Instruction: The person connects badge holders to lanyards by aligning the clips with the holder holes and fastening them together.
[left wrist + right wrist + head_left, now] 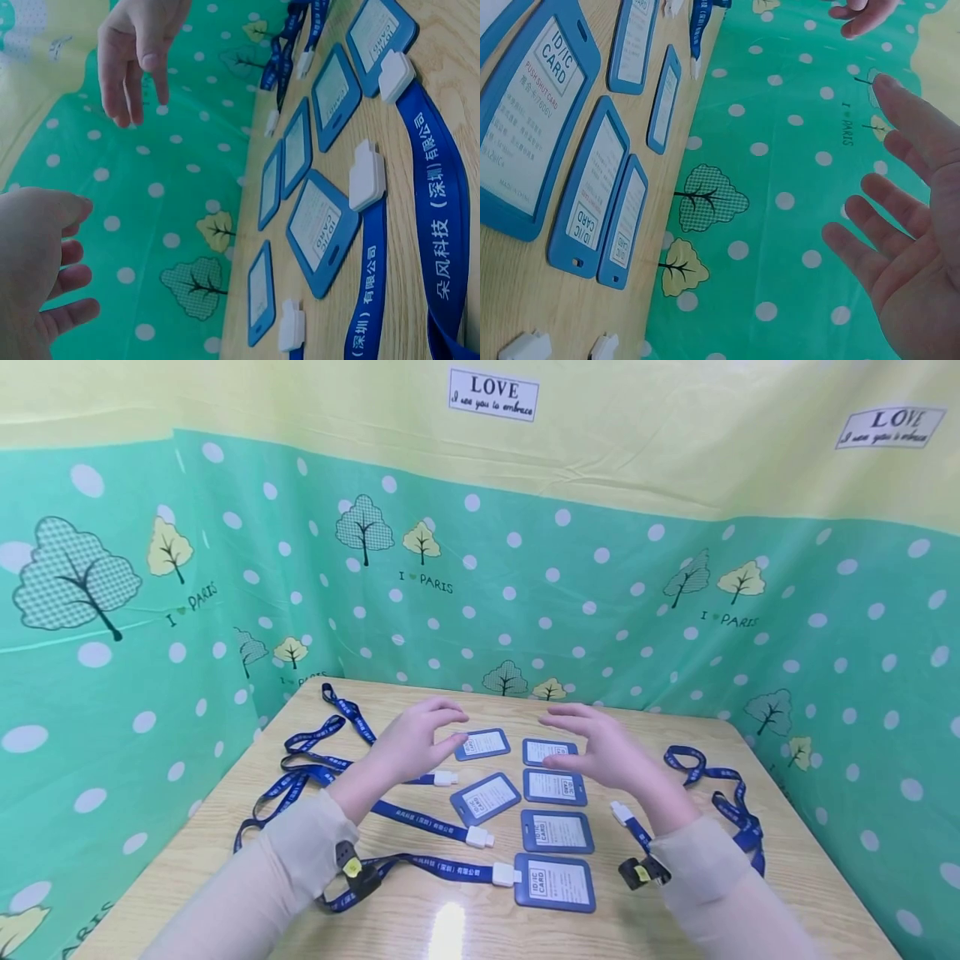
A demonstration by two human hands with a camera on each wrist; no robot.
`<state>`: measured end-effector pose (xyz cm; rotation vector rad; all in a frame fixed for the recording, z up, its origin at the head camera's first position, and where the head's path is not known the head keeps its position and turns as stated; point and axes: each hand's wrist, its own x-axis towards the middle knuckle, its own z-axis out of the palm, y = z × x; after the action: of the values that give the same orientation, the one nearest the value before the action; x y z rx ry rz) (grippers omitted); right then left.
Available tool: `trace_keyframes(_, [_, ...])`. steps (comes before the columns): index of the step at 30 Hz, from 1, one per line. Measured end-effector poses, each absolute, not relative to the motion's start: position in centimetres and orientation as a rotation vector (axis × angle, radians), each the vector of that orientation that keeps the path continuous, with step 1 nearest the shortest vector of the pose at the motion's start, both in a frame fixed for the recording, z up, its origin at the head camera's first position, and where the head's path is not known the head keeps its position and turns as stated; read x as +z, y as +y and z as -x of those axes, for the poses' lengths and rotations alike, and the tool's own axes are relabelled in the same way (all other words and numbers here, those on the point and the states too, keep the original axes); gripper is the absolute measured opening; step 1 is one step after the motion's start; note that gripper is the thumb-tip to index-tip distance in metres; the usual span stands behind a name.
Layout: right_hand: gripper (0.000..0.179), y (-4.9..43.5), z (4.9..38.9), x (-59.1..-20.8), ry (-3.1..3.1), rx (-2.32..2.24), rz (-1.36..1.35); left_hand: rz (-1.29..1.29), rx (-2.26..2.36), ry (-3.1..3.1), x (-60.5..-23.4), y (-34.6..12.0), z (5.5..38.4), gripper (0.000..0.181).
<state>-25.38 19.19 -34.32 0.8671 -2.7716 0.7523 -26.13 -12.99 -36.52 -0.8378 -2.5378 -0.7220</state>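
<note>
Two sleeves (247,877) reach in from the lower left and lower right of the head view. The left hand (412,739) and right hand (603,743), both released with fingers loosely bent, hang mid-frame above the table (375,935). Six cards (558,832) lie at centre in two columns; a strap (442,867) has its white clip (504,875) at the lowest one's left edge. More straps lie left and right, and a green curtain (517,568) fills the upper frame
</note>
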Motion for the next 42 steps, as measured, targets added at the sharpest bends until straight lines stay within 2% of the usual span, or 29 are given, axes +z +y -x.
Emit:
trace_keyframes(20, [0.061, 17.2, 27.0, -36.9, -2.826, 0.896, -0.885, 0.759, -0.680, -2.669, -38.9, -14.1, 27.8, 0.030])
trace_keyframes(42, [0.056, 14.5, 28.0, -40.0, -2.975, 1.005, -0.707, 0.687, -0.610, -2.953, -42.2, -13.5, 28.2, 0.029])
